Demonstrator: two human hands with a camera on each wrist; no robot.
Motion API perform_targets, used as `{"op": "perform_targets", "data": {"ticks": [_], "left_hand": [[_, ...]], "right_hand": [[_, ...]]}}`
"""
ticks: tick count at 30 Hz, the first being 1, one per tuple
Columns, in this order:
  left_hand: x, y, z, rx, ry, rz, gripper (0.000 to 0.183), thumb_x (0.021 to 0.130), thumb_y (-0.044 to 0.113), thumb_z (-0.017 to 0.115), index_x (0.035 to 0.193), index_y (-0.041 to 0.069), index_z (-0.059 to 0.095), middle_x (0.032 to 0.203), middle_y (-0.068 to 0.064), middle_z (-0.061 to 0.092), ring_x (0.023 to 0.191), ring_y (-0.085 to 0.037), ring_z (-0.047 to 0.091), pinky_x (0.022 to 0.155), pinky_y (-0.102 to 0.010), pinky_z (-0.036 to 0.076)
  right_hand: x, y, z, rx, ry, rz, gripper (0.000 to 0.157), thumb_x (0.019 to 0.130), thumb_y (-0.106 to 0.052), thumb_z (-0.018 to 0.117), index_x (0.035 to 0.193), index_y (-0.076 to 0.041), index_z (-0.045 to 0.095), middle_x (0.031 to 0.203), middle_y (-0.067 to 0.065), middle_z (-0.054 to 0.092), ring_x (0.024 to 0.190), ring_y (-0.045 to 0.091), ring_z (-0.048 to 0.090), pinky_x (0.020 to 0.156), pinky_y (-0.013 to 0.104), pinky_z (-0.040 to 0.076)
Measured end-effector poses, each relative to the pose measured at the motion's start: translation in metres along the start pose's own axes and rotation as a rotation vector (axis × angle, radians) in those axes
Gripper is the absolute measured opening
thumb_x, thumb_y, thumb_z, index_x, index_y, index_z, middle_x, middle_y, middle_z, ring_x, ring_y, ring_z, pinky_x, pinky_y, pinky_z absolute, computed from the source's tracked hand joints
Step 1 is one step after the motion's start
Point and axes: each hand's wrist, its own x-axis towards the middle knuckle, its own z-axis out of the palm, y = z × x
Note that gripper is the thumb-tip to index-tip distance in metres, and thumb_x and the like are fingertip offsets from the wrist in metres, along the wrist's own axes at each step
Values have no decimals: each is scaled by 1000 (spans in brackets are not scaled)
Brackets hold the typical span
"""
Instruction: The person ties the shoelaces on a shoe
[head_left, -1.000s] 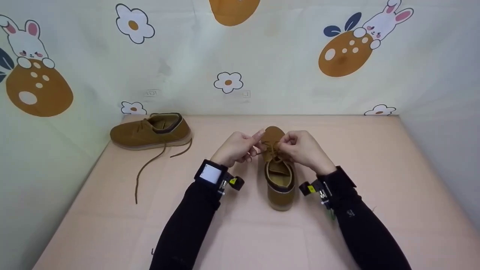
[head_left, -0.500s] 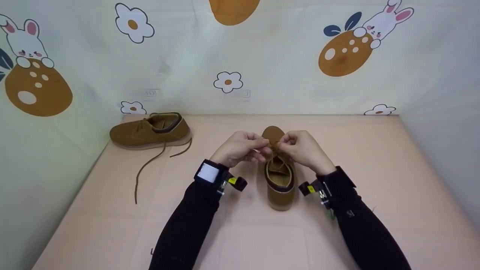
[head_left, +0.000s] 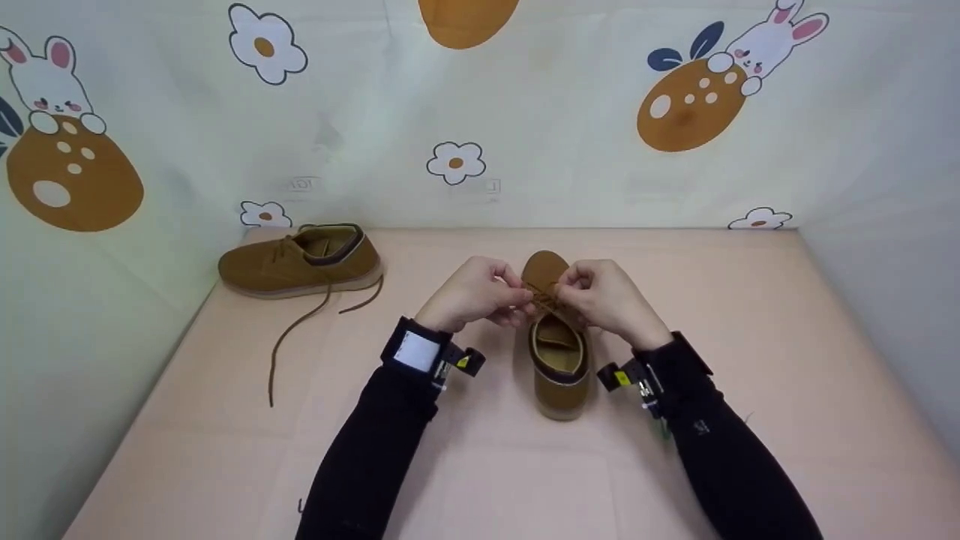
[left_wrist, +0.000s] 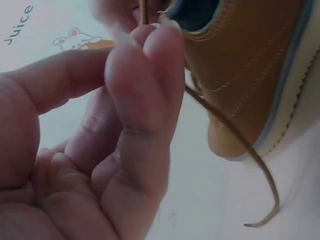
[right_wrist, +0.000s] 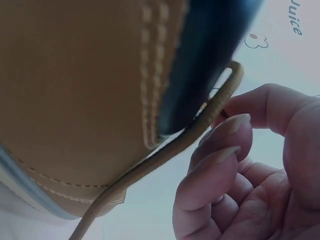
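A tan lace-up shoe stands mid-table with its toe pointing away, heel toward me. My left hand is on the left of its lacing, thumb and fingers pinching the shoelace. In the left wrist view one stretch of lace rises from the fingertips, and a loose end curves down beside the shoe to its tip. At the other side of the lacing, my right hand pinches lace between thumb and forefinger. A looped strand of shoelace passes by those fingers in the right wrist view. The fingers partly hide the knot area.
A matching tan shoe lies at the back left, toe to the left, its untied shoelace trailing over the table. A patterned cloth backdrop rises behind and at both sides.
My left hand first moved right over the lacing, then back slightly left, with lace crossing in front of the tongue now. The right hand and both shoes have stayed in place.
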Motion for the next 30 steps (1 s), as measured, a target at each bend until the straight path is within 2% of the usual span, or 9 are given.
{"op": "perform_targets", "data": {"ticks": [6, 10, 14, 19, 22, 24, 30], "left_hand": [[-2, 2, 1, -49, 48, 47, 9, 90, -2, 66, 85, 1, 59, 89, -22, 72, 57, -15, 65, 53, -22, 52], [-6, 4, 5, 50, 69, 85, 9, 86, -1, 69, 82, 2, 61, 83, -17, 72, 59, -16, 64, 53, -22, 50], [-7, 5, 8, 170, 53, 86, 8, 84, 6, 77, 82, 3, 69, 77, -8, 71, 56, -14, 61, 52, -23, 48], [-1, -1, 11, 184, 23, 59, 18, 88, 22, 77, 84, 4, 74, 76, -4, 70, 52, -12, 55, 49, -22, 44], [5, -6, 10, 116, 39, 29, 25, 93, 28, 72, 86, 4, 74, 72, -5, 68, 49, -11, 51, 46, -20, 40], [8, -9, 9, 35, 48, 3, 24, 96, 25, 68, 88, 3, 74, 70, -7, 68, 49, -11, 53, 45, -19, 40], [11, -11, 11, -239, 30, -33, 14, 97, 6, 62, 100, -6, 69, 83, -14, 72, 58, -14, 65, 58, -23, 55]], "right_hand": [[-1, 0, 1, -17, -1, -15, 11, 93, -15, 65, 90, -4, 68, 72, 4, 62, 55, 16, 57, 49, 24, 46], [-1, -2, 2, -21, -5, -13, 12, 94, -15, 65, 91, -4, 67, 71, 5, 63, 56, 18, 60, 50, 26, 49], [-2, -4, 2, -11, -12, 2, 11, 94, -16, 65, 92, -5, 67, 70, 5, 63, 53, 17, 59, 48, 26, 49], [-3, -7, 1, 8, -23, 16, 10, 94, -15, 64, 92, -5, 66, 70, 6, 63, 48, 16, 54, 41, 24, 43], [-4, -7, 1, 8, -28, 18, 10, 94, -15, 64, 93, -5, 66, 71, 6, 62, 47, 16, 53, 40, 24, 43], [-4, -7, 1, 6, -28, 18, 11, 94, -16, 64, 94, -5, 66, 71, 6, 62, 47, 16, 53, 40, 25, 43], [-4, -8, 2, -22, -16, 19, 12, 94, -18, 65, 94, -6, 64, 72, 5, 62, 51, 18, 57, 40, 26, 44]]}}
